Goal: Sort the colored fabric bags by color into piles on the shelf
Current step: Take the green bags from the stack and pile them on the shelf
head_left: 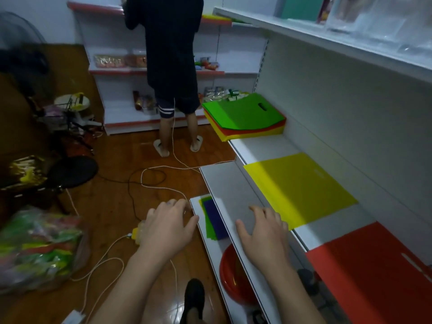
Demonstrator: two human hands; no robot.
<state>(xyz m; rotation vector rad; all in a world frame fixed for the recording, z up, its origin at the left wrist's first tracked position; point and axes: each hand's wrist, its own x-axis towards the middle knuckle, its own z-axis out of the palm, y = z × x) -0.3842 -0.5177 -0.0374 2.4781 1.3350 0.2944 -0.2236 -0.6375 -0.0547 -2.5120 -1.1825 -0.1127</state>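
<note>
1. Left hand [167, 226]: empty, fingers relaxed and spread, hovering over the front edge of the bottom shelf [198, 220], at 7 o'clock of the frame.
2. Green and blue bags [215, 220]: small loose pile on the bottom shelf, just beside the left hand at its 3 o'clock. Judged the next pick; take one bag only, by its near edge.
3. Right hand [264, 230]: empty, fingers spread, above the grey shelf [233, 188], its fingertips near the yellow bag's corner.
4. Mixed stack [245, 118]: green on top, red and yellow beneath, at 12 o'clock; unsorted.
5. Yellow bag [301, 185]: flat on the white shelf [261, 146].
6. Red bag [374, 277]: at 4 o'clock. Start new colours apart from these.
</note>
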